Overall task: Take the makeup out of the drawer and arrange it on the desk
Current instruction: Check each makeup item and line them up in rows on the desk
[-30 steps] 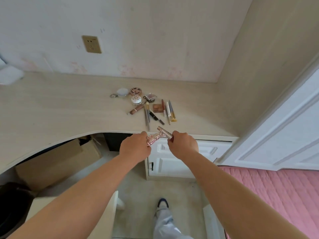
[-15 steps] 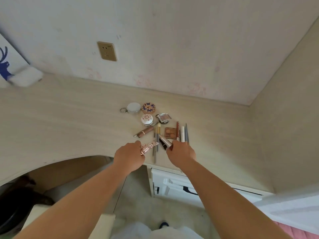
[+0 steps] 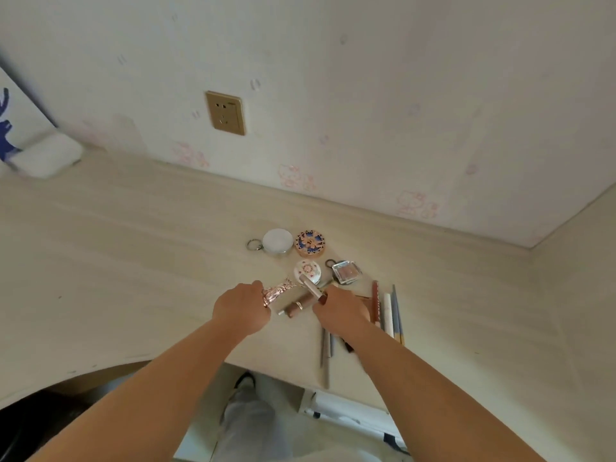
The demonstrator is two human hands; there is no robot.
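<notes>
Compacts (image 3: pixel 309 243), pencils (image 3: pixel 392 311), beside hands (image 3: pixel 242 307)

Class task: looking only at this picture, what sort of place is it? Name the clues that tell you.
Probably a bedroom dressing corner at home: a built-in pale wood desk, cartoon-cat wallpaper with a wall socket, and small makeup compacts laid out.
</notes>
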